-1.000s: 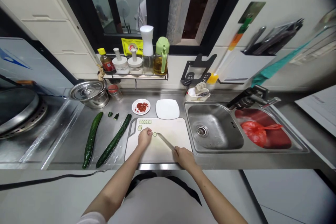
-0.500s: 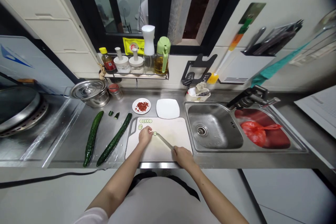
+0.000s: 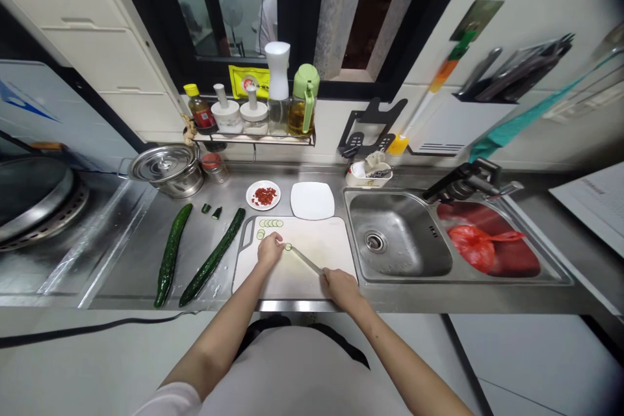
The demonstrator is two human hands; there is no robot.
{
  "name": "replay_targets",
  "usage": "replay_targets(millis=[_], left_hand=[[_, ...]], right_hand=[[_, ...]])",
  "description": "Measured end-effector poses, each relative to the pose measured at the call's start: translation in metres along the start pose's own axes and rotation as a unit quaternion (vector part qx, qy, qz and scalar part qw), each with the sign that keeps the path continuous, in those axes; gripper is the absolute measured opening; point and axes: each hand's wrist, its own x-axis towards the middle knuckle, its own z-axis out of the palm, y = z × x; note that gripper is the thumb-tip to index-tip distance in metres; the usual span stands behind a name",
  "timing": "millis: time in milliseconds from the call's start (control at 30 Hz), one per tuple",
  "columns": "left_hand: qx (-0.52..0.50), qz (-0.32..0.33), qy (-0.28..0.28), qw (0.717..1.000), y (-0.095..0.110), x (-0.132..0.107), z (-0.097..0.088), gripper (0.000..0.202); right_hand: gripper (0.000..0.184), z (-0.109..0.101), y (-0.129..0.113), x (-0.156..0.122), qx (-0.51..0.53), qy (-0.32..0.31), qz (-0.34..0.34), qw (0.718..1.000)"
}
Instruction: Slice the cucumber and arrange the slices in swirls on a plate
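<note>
The yellow packet (image 3: 248,81) print is unreadable. Your right hand (image 3: 341,286) grips the knife (image 3: 305,260); your left hand (image 3: 270,250) curls beside a cucumber slice (image 3: 288,247), grasp unclear.

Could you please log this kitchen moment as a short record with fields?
Left hand: pressing a cucumber piece on the white cutting board
Right hand: gripping a knife, blade at that piece
Slices: row at the board's far edge
Counter: two whole cucumbers left of the board; chilli dish and white plate behind it
Sink: right of the board
</note>
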Motion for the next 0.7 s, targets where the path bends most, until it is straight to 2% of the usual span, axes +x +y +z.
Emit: replay_targets(millis=[700], left_hand=[[0.003, -0.004, -0.007, 1.0, 0.0012, 0.0009, -0.0015, 0.014]], right_hand=[[0.034, -0.007, -0.0036, 0.0059, -0.011, -0.027, -0.01, 1.0]])
